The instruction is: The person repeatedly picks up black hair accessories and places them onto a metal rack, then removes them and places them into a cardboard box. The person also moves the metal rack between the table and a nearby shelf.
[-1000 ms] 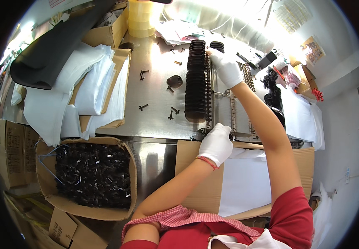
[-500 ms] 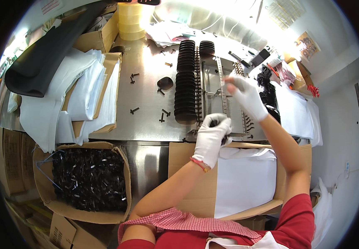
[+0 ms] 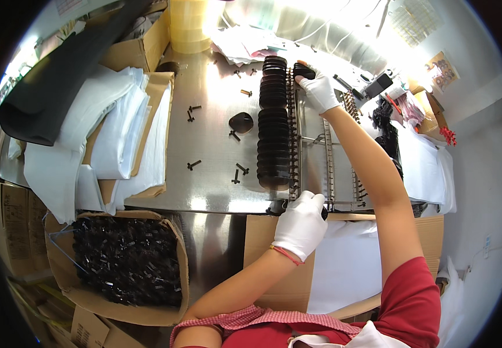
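Two metal racks with toothed rails lie on the steel table. A long row of dark, lens-shaped discs (image 3: 273, 136) stands along the left rail of the nearer rack. My right hand (image 3: 320, 93), in a white glove with bare fingertips, reaches to the far end. Its thumb and fingers close on a short stack of the discs (image 3: 303, 71). My left hand (image 3: 301, 227), also gloved, is closed at the near end of the rack (image 3: 330, 156). A bit of something small and black (image 3: 324, 214) shows at its fingers; its kind is mostly hidden.
Several small black T-shaped parts (image 3: 194, 165) and a loose dark disc (image 3: 241, 122) lie left of the row. A carton of black pieces (image 3: 184, 272) stands at the lower left. White sheets (image 3: 111, 139) are stacked at the left. Another open carton (image 3: 274, 261) lies below my left hand.
My right hand has moved away from me, from above the rack's middle to the short disc stack. The left hand has come down toward me. The view has shifted slightly.
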The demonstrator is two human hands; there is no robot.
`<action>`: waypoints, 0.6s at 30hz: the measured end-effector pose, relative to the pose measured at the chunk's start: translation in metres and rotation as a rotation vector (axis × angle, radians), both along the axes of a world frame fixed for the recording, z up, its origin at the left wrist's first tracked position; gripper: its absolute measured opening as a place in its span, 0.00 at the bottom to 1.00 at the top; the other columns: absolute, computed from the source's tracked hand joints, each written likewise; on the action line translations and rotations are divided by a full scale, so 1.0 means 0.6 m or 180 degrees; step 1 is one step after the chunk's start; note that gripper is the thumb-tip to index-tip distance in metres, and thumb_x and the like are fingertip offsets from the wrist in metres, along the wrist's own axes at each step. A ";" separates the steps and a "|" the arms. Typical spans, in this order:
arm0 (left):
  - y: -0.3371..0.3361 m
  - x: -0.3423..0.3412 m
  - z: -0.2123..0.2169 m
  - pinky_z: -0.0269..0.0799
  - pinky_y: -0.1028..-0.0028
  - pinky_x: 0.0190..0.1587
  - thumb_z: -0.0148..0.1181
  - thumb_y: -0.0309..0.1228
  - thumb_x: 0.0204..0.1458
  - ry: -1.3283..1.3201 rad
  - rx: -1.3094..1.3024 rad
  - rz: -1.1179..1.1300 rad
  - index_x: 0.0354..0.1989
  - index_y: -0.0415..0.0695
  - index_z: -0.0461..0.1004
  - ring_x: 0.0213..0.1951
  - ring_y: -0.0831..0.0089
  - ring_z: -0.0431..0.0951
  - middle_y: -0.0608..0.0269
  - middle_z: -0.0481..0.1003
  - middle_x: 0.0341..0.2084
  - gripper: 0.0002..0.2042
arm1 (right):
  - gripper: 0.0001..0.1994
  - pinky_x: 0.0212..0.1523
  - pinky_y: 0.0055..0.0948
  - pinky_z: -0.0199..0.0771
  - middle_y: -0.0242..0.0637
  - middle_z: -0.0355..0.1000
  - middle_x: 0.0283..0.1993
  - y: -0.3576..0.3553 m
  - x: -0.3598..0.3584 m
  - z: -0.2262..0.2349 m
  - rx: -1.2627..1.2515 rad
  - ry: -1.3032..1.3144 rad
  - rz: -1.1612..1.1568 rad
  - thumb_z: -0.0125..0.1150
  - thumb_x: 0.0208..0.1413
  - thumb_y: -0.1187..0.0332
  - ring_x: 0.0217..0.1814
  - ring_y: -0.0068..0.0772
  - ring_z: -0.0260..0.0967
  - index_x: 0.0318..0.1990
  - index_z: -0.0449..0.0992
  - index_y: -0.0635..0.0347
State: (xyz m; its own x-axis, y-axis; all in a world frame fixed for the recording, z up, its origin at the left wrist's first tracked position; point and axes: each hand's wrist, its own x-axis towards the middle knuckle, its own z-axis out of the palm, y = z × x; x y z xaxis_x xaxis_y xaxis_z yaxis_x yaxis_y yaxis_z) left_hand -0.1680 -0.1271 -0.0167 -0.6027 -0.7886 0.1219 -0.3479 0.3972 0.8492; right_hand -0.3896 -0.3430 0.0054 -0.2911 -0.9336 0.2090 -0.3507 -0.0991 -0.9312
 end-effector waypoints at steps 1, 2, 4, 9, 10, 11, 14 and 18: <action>0.001 -0.001 -0.004 0.79 0.62 0.42 0.57 0.25 0.52 0.0061 -0.0064 0.0036 0.43 0.43 0.76 0.38 0.53 0.80 0.53 0.76 0.40 0.10 | 0.23 0.49 0.29 0.77 0.39 0.77 0.46 0.000 0.010 -0.006 -0.0185 0.0482 -0.0111 0.62 0.58 0.78 0.45 0.29 0.76 0.62 0.70 0.64; 0.003 -0.001 -0.006 0.79 0.62 0.43 0.57 0.25 0.51 0.0021 0.0005 0.0041 0.43 0.43 0.76 0.39 0.52 0.80 0.53 0.76 0.40 0.10 | 0.21 0.50 0.30 0.75 0.44 0.77 0.46 0.007 0.018 -0.013 -0.0625 0.1569 -0.0323 0.60 0.59 0.79 0.46 0.35 0.76 0.61 0.72 0.64; 0.001 0.000 0.007 0.79 0.62 0.43 0.56 0.24 0.51 -0.0049 0.0075 -0.0018 0.43 0.43 0.76 0.39 0.52 0.80 0.53 0.76 0.40 0.10 | 0.22 0.51 0.32 0.74 0.49 0.77 0.45 0.006 0.006 -0.028 -0.0952 0.2529 -0.0527 0.59 0.57 0.80 0.45 0.42 0.76 0.61 0.72 0.63; 0.004 -0.002 0.012 0.79 0.62 0.45 0.58 0.24 0.51 -0.0084 0.0151 -0.0034 0.44 0.41 0.76 0.41 0.52 0.80 0.53 0.77 0.41 0.11 | 0.24 0.50 0.41 0.75 0.53 0.76 0.44 0.009 -0.034 -0.010 -0.1063 0.4743 -0.0263 0.51 0.56 0.80 0.45 0.53 0.74 0.62 0.72 0.59; 0.004 -0.004 0.013 0.79 0.62 0.45 0.59 0.24 0.51 -0.0034 0.0142 -0.0066 0.45 0.41 0.76 0.41 0.52 0.80 0.53 0.77 0.42 0.12 | 0.25 0.49 0.43 0.76 0.51 0.77 0.46 0.008 -0.051 0.000 0.0075 0.4920 -0.0513 0.50 0.55 0.80 0.44 0.52 0.75 0.62 0.73 0.56; 0.007 -0.007 0.011 0.78 0.63 0.45 0.60 0.24 0.51 0.0325 0.0149 -0.0045 0.46 0.41 0.76 0.41 0.53 0.80 0.53 0.77 0.43 0.13 | 0.23 0.49 0.35 0.76 0.49 0.77 0.46 0.018 -0.071 0.010 -0.0356 0.4169 -0.0966 0.51 0.58 0.78 0.43 0.45 0.75 0.62 0.73 0.56; 0.006 -0.004 0.013 0.78 0.71 0.45 0.64 0.23 0.51 0.1277 0.0956 0.0125 0.52 0.40 0.76 0.39 0.67 0.81 0.58 0.78 0.44 0.18 | 0.16 0.48 0.24 0.71 0.41 0.79 0.45 0.072 -0.018 0.065 -0.0604 0.1725 -0.0981 0.54 0.64 0.74 0.43 0.26 0.73 0.57 0.76 0.60; -0.005 0.001 0.042 0.76 0.75 0.41 0.61 0.26 0.61 0.3289 0.3615 0.0491 0.70 0.49 0.57 0.39 0.79 0.75 0.63 0.69 0.53 0.30 | 0.17 0.58 0.27 0.68 0.39 0.76 0.52 0.282 0.135 0.107 -0.0301 0.0691 -0.0657 0.55 0.58 0.77 0.53 0.27 0.71 0.55 0.77 0.63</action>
State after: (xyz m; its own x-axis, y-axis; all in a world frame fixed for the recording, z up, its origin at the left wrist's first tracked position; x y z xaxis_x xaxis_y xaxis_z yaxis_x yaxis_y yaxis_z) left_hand -0.1675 -0.1299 0.0082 -0.5427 -0.7965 -0.2666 0.5870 -0.5867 0.5578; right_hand -0.3087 -0.1736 0.0695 -0.4116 -0.8328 0.3703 -0.5622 -0.0878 -0.8224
